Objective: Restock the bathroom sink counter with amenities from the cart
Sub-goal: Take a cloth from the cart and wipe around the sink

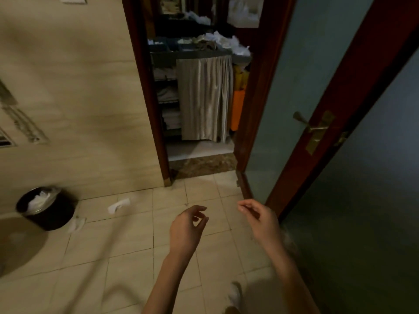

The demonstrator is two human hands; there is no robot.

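The housekeeping cart (199, 57) stands outside the open bathroom doorway, straight ahead. Its top tray holds crumpled white bags and small items; a beige curtain (205, 98) hangs over its front, and folded white linen sits on shelves to the left. My left hand (187, 227) and my right hand (260, 217) hang in front of me over the tiled floor, well short of the cart. Both have loosely curled fingers and hold nothing. The sink counter is out of view.
A black waste bin (48, 208) with a white liner stands by the left wall. Two scraps of white paper (119, 205) lie on the floor near it. The red-framed door (322, 130) with a brass handle stands open at right. A dark stone threshold (201, 165) crosses the doorway.
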